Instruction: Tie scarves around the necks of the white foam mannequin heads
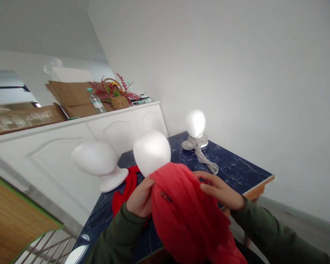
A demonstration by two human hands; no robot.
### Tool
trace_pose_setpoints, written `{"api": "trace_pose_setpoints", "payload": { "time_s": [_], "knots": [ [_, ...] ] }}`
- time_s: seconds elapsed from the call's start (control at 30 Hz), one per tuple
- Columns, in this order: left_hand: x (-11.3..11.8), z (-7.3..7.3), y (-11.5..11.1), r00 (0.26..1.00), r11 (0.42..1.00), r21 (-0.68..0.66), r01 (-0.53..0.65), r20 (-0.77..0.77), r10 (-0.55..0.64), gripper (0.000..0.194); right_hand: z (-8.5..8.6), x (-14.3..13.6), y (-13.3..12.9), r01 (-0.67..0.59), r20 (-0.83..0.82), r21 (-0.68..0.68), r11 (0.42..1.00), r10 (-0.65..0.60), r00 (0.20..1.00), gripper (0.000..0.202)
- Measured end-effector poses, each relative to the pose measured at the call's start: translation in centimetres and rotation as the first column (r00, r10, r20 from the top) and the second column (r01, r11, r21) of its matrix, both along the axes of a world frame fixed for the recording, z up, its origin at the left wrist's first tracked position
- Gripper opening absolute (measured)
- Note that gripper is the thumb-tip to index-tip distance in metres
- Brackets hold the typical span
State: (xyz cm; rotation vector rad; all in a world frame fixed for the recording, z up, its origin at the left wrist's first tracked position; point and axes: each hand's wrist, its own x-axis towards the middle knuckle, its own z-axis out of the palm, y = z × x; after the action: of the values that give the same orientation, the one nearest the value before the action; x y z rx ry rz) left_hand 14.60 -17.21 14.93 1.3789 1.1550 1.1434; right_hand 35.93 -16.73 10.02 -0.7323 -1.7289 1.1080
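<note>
A thin coral-red scarf (188,216) hangs in loose folds in front of me, with a small gap near its upper left. My left hand (141,197) grips its left edge, fingers partly hidden behind the cloth. At the scarf's upper right, my right hand (221,189) holds the fabric with bent fingers. Just behind the scarf stands a white mannequin head (151,151), its lower part covered from view. Another white head (95,157) leans to the left on its round base. Between these two lies a brighter red cloth (129,189), partly hidden by my left hand.
At the far end of the dark blue marbled table (233,167), a third white head (195,124) has a grey scarf (195,143) around its base. A white cabinet (115,126) on the left carries cardboard (71,93), a plastic bottle (96,102) and a flower basket (119,102).
</note>
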Motion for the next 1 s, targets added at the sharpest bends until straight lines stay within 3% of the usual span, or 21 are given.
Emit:
{"api": "trace_pose_setpoints", "payload": {
  "time_s": [0.1,0.17,0.23,0.33,0.37,0.43,0.5,0.53,0.57,0.63,0.7,0.73,0.77,0.8,0.83,0.9,0.93,0.97,1.0],
  "knots": [
    [0.8,0.8,-0.3,0.958,0.964,-0.061,0.26,0.142,-0.249,0.045,0.3,-2.3,-0.9,-0.031,0.077,0.172,0.985,0.018,0.997,0.062],
    [0.7,1.3,-0.5,0.908,0.913,-0.082,0.399,0.171,-0.382,0.05,0.4,-3.4,-0.8,-0.06,0.062,0.134,0.989,0.053,0.997,0.045],
    [0.0,1.9,-0.4,0.897,0.897,-0.074,0.435,0.122,-0.425,0.056,0.4,-3.6,0.3,0.025,-0.027,0.068,0.997,-0.023,0.999,0.017],
    [-1.8,2.7,0.2,0.91,0.926,-0.032,0.376,-0.176,-0.376,0.055,0.6,-2.2,2.7,0.271,-0.181,-0.009,0.963,-0.268,0.946,0.006],
    [-2.5,2.9,0.4,0.877,0.931,-0.025,0.363,-0.329,-0.351,0.049,0.9,-1.5,3.5,0.328,-0.208,-0.014,0.944,-0.324,0.923,0.004],
    [-3.5,3.1,0.7,0.738,0.933,-0.035,0.357,-0.602,-0.305,0.036,1.5,-0.2,4.6,0.417,-0.208,0.062,0.907,-0.397,0.894,0.01],
    [-4.1,3.1,0.8,0.625,0.93,-0.063,0.362,-0.724,-0.292,0.023,2.2,0.6,5.0,0.522,-0.149,0.25,0.815,-0.5,0.853,0.018],
    [-4.3,3.1,0.8,0.622,0.929,-0.063,0.366,-0.725,-0.295,0.02,2.6,0.9,5.1,0.568,-0.117,0.364,0.738,-0.569,0.814,0.021],
    [-4.4,3.0,0.7,0.655,0.928,-0.052,0.369,-0.694,-0.299,0.019,2.9,1.1,5.2,0.601,-0.098,0.469,0.648,-0.638,0.764,0.024],
    [-4.5,2.8,0.6,0.787,0.939,-0.019,0.343,-0.54,-0.298,0.02,3.3,1.7,5.4,0.621,-0.093,0.617,0.483,-0.74,0.667,0.026],
    [-4.6,2.7,0.4,0.927,0.966,0.005,0.26,-0.281,-0.248,0.021,3.4,2.3,5.7,0.633,-0.104,0.666,0.394,-0.792,0.602,0.027],
    [-4.6,2.6,0.3,0.967,0.978,-0.002,0.208,-0.149,-0.206,0.02,3.4,2.5,5.9,0.643,-0.095,0.657,0.394,-0.802,0.589,0.027],
    [-4.7,2.5,0.2,0.986,0.987,-0.013,0.163,-0.037,-0.163,0.019,3.3,2.6,6.0,0.644,-0.067,0.631,0.432,-0.797,0.601,0.027],
    [-4.7,2.5,0.1,0.99,0.991,-0.019,0.131,0.048,-0.13,0.019,3.2,2.5,6.0,0.623,-0.013,0.59,0.513,-0.766,0.643,0.025],
    [-4.7,2.5,0.0,0.987,0.993,-0.018,0.115,0.114,-0.112,0.021,2.8,2.2,6.0,0.567,0.061,0.532,0.629,-0.696,0.715,0.023],
    [-4.7,2.5,-0.1,0.96,0.993,-0.005,0.119,0.254,-0.114,0.026,1.7,0.7,5.4,0.326,0.224,0.34,0.882,-0.412,0.883,0.017],
    [-4.6,2.5,-0.1,0.93,0.991,0.003,0.133,0.346,-0.126,0.028,0.9,-0.4,4.8,0.152,0.271,0.206,0.967,-0.206,0.94,0.018],
    [-4.5,2.4,-0.1,0.885,0.989,0.006,0.149,0.446,-0.136,0.028,-0.1,-1.6,4.1,-0.034,0.275,0.063,0.997,0.016,0.961,0.022],
    [-4.4,2.4,-0.2,0.83,0.986,0.001,0.164,0.54,-0.139,0.028,-1.2,-2.9,3.2,-0.218,0.229,-0.072,0.973,0.229,0.946,0.027]
  ]
}}
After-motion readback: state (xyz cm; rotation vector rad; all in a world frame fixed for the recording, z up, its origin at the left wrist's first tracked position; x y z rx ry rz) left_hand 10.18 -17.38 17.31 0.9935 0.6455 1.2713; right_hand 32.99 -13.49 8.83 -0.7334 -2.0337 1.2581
